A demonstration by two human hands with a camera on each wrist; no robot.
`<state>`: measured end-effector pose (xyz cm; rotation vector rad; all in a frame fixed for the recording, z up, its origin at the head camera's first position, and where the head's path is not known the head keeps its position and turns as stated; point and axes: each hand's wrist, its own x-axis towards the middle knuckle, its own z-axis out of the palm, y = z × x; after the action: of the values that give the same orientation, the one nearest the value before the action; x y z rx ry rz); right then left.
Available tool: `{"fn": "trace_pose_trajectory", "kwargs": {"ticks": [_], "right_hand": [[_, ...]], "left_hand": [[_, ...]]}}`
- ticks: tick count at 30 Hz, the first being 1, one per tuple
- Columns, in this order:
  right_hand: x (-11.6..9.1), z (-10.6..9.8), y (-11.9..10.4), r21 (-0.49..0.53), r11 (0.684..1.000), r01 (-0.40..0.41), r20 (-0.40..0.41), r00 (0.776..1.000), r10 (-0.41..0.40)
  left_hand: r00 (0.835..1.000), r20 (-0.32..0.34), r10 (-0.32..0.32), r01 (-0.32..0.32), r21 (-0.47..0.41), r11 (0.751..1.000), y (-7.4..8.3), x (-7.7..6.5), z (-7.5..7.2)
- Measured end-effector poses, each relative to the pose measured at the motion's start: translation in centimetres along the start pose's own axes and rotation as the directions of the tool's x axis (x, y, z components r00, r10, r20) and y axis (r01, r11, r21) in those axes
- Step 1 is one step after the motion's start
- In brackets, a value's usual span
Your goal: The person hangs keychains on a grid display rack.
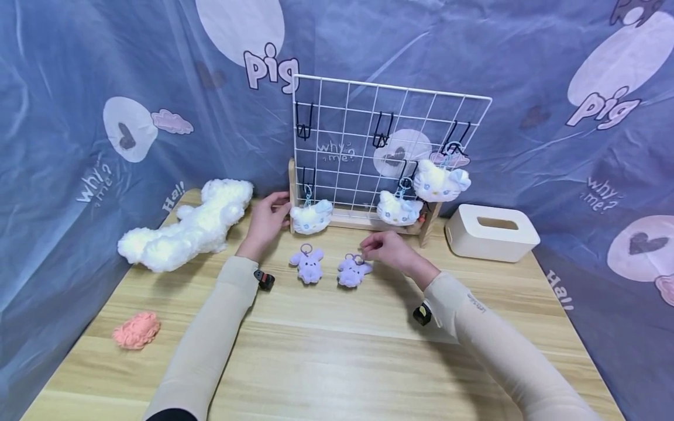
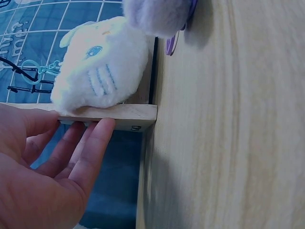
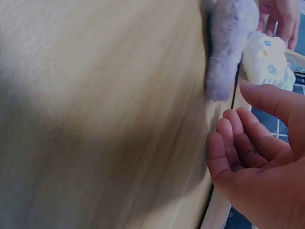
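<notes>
- The right purple plush (image 1: 350,275) lies on the wooden table (image 1: 337,351), in front of the rack (image 1: 353,220); the left purple plush (image 1: 309,268) lies near it.
- My right hand (image 1: 388,250) is just beside it, the fingers loosely bent, gripping nothing; whether I touch its ring (image 1: 358,259), I cannot tell.
- My left hand (image 1: 270,217) rests its relaxed fingertips on the left wooden post (image 2: 136,111) of the rack.
- Three white cat plushes (image 1: 439,182) hang there.
- Farther right stands the white tissue box (image 1: 489,240).
</notes>
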<state>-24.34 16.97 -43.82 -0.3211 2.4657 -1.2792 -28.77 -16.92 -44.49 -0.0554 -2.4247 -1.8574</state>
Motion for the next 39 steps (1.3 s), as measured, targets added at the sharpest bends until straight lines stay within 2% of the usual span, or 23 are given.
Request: {"fn": "trace_pose_trajectory", "kwargs": {"ticks": [8,21,33,39], "right_hand": [[0.36,0.35,0.03,-0.112,0.994,-0.010,0.014,1.000,0.012],[0.62,0.41,0.08,-0.210,0.977,0.027,0.071,0.997,-0.012],[0.55,0.58,-0.16,-0.261,0.963,0.059,0.051,0.998,-0.048],[0.48,0.66,-0.24,-0.294,0.955,0.043,0.043,0.999,-0.032]], "left_hand": [[1.000,0.003,-0.007,0.007,0.008,1.000,-0.08,0.15,0.00],[1.000,-0.004,-0.004,0.004,-0.001,1.000,-0.11,0.14,0.01],[1.000,-0.003,-0.007,0.007,0.002,1.000,0.15,0.01,0.13],[1.000,-0.001,-0.007,0.007,0.005,1.000,0.02,0.12,0.05]]}}
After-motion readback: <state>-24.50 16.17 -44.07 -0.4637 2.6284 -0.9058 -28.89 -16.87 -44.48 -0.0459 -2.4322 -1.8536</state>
